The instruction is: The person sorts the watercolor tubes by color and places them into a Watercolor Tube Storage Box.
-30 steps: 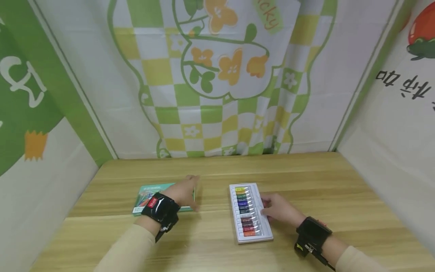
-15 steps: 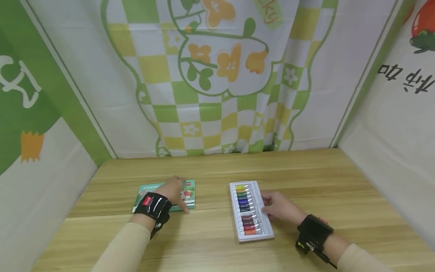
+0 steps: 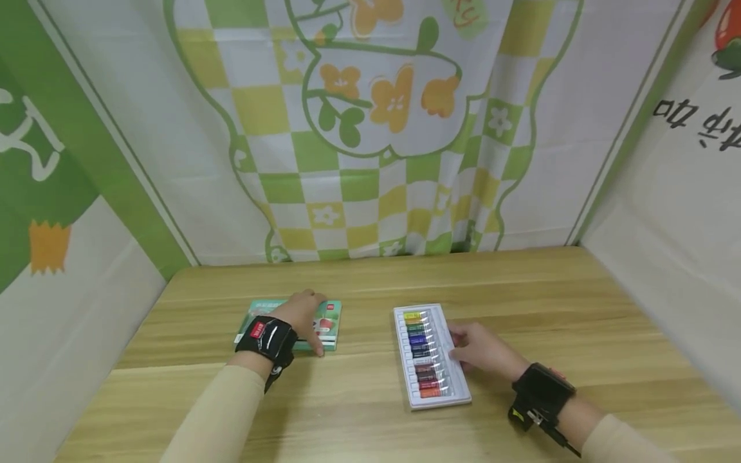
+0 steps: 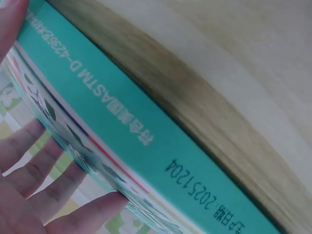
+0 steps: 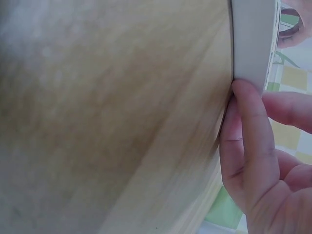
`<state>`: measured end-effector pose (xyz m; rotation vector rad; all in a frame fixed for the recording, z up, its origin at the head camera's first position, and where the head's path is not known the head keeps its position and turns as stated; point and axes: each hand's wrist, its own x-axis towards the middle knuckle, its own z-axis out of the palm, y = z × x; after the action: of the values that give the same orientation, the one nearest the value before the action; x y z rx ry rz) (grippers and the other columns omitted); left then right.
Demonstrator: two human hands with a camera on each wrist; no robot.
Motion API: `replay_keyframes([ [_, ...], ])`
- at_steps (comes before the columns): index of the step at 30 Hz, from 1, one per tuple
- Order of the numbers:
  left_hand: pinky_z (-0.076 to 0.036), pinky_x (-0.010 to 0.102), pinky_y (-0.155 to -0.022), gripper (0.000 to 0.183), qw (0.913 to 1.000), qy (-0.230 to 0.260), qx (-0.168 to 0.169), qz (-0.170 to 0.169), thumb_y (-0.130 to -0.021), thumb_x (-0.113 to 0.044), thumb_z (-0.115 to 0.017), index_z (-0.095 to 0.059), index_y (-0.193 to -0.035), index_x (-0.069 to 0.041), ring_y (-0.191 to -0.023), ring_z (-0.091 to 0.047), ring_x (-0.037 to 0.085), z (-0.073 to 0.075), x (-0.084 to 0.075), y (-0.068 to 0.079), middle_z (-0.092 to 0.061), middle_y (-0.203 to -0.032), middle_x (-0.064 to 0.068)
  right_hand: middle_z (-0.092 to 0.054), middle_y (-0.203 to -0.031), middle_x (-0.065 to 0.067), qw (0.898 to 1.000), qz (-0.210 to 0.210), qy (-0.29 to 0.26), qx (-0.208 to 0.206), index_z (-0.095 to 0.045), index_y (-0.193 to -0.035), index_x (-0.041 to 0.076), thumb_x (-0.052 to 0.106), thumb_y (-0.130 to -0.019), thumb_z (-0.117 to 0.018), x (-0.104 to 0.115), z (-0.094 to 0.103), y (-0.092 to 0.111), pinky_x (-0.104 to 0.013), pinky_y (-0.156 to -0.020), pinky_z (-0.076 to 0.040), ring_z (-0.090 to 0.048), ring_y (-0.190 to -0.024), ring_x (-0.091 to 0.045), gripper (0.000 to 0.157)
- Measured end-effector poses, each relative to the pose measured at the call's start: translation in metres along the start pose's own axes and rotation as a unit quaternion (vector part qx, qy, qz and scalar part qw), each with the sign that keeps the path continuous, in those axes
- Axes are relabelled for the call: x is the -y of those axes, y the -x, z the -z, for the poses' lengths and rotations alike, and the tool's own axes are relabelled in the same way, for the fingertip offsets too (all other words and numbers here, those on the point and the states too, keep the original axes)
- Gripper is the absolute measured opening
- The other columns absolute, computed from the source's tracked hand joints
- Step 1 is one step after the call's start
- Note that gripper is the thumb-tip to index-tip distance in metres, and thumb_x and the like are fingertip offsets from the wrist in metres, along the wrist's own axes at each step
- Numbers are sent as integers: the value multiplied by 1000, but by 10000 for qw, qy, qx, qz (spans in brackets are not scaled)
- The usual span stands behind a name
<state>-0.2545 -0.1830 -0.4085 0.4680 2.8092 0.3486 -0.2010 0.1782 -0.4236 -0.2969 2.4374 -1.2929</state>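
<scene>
A flat teal printed box (image 3: 330,318) lies on the left of the table. My left hand (image 3: 300,314) spans it from above, thumb at the near edge and fingers toward the far edge. The left wrist view shows the box's lettered teal side (image 4: 117,107) close up, with fingers (image 4: 73,217) against its printed face. Right of centre, a white tray (image 3: 461,384) holds a row of coloured paint tubes (image 3: 426,354). My right hand (image 3: 483,350) pinches the tray's right edge. In the right wrist view, its fingertips (image 5: 246,95) meet the tray's pale side wall (image 5: 251,41).
The wooden table (image 3: 359,411) backs onto a green and yellow checked curtain (image 3: 361,193). Printed cloth walls stand at the left (image 3: 139,308) and right (image 3: 660,257). Bare wood separates the box from the tray.
My left hand has drawn back left onto the box, its thumb now at the near edge. The box has since shifted slightly right. My right hand keeps its hold on the tray.
</scene>
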Motion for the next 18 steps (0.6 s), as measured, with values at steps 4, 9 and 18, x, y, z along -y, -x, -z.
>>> replay_keyframes([
  [4,-39,56,-101,112,9999,95,64,-47,-49,-33,-97,-42,-141,0,-127,-36,46,1,-2,-3,-38,-143,27,-60,-93,-14,9999,120,-39,87,-43,-136,-12,-5,-82,-64,-2,1,0,-34,-60,-57,-63,-75,-21,58],
  [9,-40,56,-100,112,9998,124,123,-100,-48,-32,-97,-42,-141,-2,-127,-36,45,-3,-6,-11,-39,-143,24,-57,-89,-12,9997,162,136,89,-44,-135,-11,-4,-81,-65,-4,5,7,-33,-57,-56,-60,-70,-20,59],
  [18,-33,53,-107,111,9985,241,322,-370,-49,-28,-97,-42,-141,-2,-130,-34,42,3,-7,-20,-39,-144,22,-58,-89,-10,9992,-87,343,187,-47,-134,-8,-3,-80,-67,-1,1,13,-32,-56,-55,-59,-66,-19,58],
])
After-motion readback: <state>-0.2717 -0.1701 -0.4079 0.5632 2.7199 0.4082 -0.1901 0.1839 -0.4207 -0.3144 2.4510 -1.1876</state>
